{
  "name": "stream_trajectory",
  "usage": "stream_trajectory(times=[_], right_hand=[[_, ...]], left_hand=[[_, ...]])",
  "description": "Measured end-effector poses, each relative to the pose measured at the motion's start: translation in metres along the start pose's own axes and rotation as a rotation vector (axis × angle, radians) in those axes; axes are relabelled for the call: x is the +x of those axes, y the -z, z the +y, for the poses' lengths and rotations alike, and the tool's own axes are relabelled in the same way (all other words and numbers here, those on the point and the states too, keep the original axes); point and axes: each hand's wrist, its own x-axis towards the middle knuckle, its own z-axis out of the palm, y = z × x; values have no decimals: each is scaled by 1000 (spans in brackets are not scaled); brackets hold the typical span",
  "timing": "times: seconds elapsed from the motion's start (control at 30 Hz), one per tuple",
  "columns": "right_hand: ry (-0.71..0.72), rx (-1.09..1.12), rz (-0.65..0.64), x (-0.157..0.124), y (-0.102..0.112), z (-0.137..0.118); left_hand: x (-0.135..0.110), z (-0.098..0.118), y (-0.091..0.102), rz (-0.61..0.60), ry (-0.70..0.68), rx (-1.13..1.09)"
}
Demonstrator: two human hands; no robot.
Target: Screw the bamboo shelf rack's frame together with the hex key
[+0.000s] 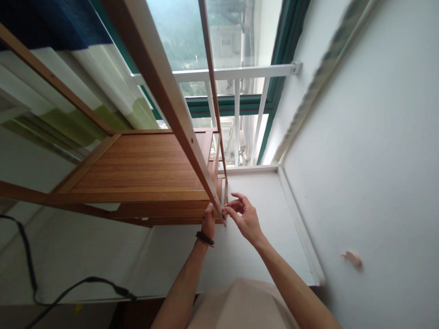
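A wooden shelf rack (137, 164) with slim upright posts stands in front of me. My left hand (208, 224), with a dark bracelet at the wrist, is closed around the lower part of the near right post (192, 139), thumb up and fingers partly hidden behind the wood. On the other side of that post is my right hand (245, 219). Its thumb and index finger are pinched together against the post's side, and the other fingers are curled loosely. Whatever lies between those fingertips is too small to make out.
A white ledge (257, 196) lies under the rack, bordered by a white wall (370, 137) with a small pink hook (353, 259). Behind are a window with a white railing (240, 72) and a striped curtain (103, 68). A black strap (89, 279) hangs at lower left.
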Motion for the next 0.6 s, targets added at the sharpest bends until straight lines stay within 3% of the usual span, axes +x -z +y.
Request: stream_trajectory(times=[0.2,0.3,0.43,0.6], right_hand=[[209,-218,-31,-18,7,-6],[226,-198,-140,-29,10,-4],[188,-164,-215,-37,10,2],[-12,-66,-120,-33,7,15]], left_hand=[[0,-3,3,-62,-59,-2],[0,-3,3,-106,-58,-12],[-2,-1,1,-182,-35,-44],[-3,3,1,-194,-67,-6]])
